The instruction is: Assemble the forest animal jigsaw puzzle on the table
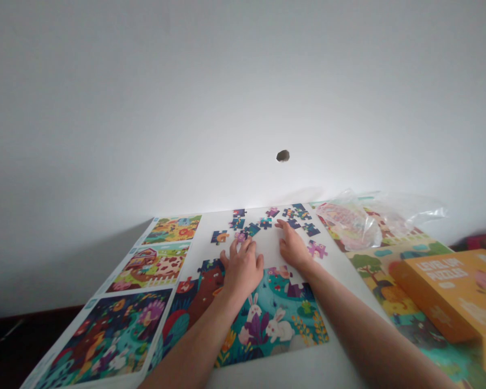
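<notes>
A partly joined puzzle (281, 324) with white rabbits and a brown bear lies on the white table (210, 213). Over its upper edge is my left hand (243, 265), fingers spread, the fingertips at a purple piece (240, 236). My right hand (294, 242) lies to the right with its fingers apart, index finger near a dark piece (294, 223). Loose pieces lie around the hands: an orange and blue one (219, 236) at the left, a pink one (317, 249) beside my right wrist, and several at the back. The left forearm covers part of the puzzle.
Three picture sheets (148, 265) line the table's left side. On the right are an orange puzzle box (449, 292), a clear plastic bag (360, 221) and colourful pictures beneath them. A white wall (227, 108) with a hole (283, 156) rises behind the table.
</notes>
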Available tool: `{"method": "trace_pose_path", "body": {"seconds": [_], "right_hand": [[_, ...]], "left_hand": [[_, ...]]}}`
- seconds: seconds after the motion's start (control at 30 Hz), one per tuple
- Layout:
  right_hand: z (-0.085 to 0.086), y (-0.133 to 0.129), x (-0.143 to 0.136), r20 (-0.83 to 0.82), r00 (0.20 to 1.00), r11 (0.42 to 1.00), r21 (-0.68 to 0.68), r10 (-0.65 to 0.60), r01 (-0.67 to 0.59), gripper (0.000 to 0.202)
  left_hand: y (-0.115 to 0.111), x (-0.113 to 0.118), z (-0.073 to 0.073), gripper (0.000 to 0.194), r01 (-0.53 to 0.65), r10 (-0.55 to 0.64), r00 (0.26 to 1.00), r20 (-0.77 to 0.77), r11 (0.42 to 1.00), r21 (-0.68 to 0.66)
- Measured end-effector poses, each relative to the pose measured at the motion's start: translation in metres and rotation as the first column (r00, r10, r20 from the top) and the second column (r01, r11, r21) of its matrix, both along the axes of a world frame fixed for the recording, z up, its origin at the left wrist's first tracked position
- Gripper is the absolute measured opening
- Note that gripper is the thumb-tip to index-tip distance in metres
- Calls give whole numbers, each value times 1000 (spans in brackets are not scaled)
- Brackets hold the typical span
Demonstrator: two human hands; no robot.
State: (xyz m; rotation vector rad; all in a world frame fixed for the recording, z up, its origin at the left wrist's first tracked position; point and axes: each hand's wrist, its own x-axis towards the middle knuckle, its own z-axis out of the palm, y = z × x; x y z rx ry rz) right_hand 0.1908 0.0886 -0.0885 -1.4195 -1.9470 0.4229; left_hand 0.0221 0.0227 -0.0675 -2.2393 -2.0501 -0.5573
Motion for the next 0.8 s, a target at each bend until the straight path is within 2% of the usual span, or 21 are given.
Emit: {"method": "trace_pose_path", "body": {"seconds": [0.17, 0.3, 0.47, 0.63, 0.8], "right_hand": [[4, -1, -2, 62, 998, 1000, -12, 27, -26, 67], [7, -6, -4, 202, 976, 997, -12, 76, -75, 57], [10, -13, -5, 340, 928, 988, -44, 154, -148, 56], [14, -17, -6, 400, 893, 979, -73, 204, -191, 56], [17, -19, -7, 436, 877, 979, -76, 201, -186, 56]], "left_hand": [[-1, 1, 1, 37, 5, -5, 1000, -2, 1000, 4], [0, 1, 0, 37, -10, 10, 1000, -14, 1000, -3], [1, 1, -2, 37, -8, 8, 1000, -20, 1000, -11], [1, 1, -2, 37, 0, 0, 1000, -16, 1000, 1], [1, 1, -1, 37, -6, 6, 1000, -19, 1000, 1]]}}
